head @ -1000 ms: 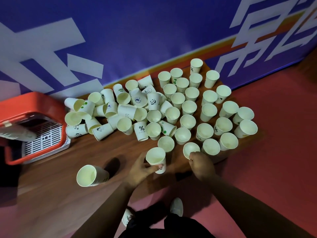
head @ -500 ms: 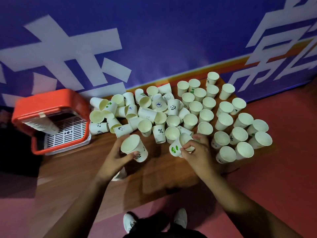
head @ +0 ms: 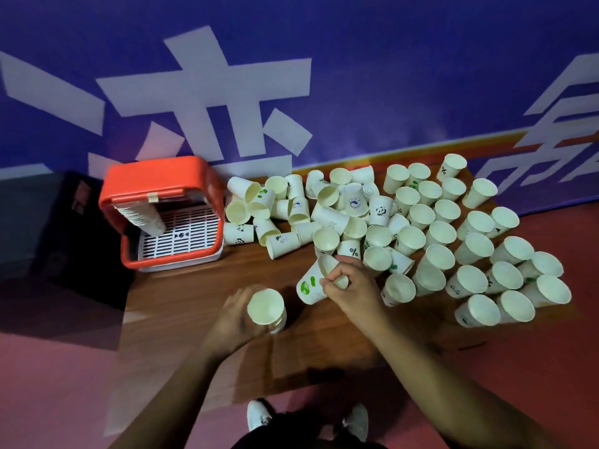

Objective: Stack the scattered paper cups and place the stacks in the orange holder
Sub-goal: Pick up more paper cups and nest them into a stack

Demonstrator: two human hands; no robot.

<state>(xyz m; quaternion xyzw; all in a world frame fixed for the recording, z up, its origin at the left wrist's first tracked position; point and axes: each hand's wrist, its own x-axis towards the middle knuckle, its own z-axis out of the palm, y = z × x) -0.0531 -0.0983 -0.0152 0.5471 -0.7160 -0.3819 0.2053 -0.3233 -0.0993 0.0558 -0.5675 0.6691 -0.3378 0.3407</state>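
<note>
Nearest the person, a white paper cup with green blotches lies tilted just above the desk, its mouth turned up and back toward the pile. The right hand holds it at the rim, fingers curled tightly over the lip. Just to the left, a plain cup stands upright with its round mouth facing the camera. The left hand wraps its side from the left; motion blur hides exactly how those fingers lie.

All the cups are thin, tapered, matt cream paper with rolled rims; some carry small printed pandas, percent signs or green marks. Tumbled cups lie on their sides in a heap at the middle of the desk, and upright cups stand in loose rows to the right.

At the desk's left end sits the orange holder, a glossy plastic box with rounded corners. A white slatted tray forms its floor, and a stack of nested cups lies slanted inside.

The desk is dark wood-grain. Behind it hangs a blue banner with white characters, below it is red floor, and white shoes show at the bottom edge.
</note>
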